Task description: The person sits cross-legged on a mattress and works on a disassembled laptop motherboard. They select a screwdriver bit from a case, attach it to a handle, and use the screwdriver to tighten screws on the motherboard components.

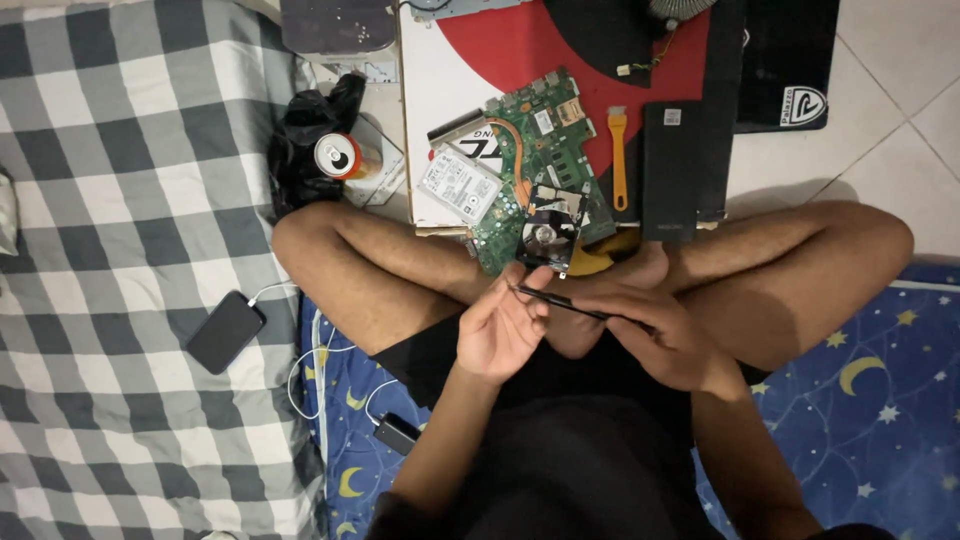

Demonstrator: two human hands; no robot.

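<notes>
Tool: thin black rod-like tool (560, 300), perhaps a slim screwdriver or spudger (too fine to say which), held in the air above the person's crossed legs, just in front of the lap.
Long axis: runs nearly level across the view, from upper left to slightly lower right, its free tip toward the left hand.
Left hand: left hand (500, 325) has its fingers curled with the fingertips pressed together around the tip end of the tool.
Right hand: right hand (655, 335) is closed around the other end, so the rod bridges the two hands; how tightly it pinches cannot be told, since the fingers hide the handle.
Drive: small open hard drive (548, 232) with a shiny platter lies just beyond the hands, touching the edge of the green circuit board (540, 160), which rests on a white and red cardboard box (440, 70).
Which way from the grip: the drive lies straight ahead of the tool, away from the body, and slightly nearer the left hand (the tip end).
Nearby: an orange plastic pry tool (619, 165) and a flat black slab (671, 170) lie on the box to the right; a silver hard drive (459, 184) lies to the left of the board.
</notes>
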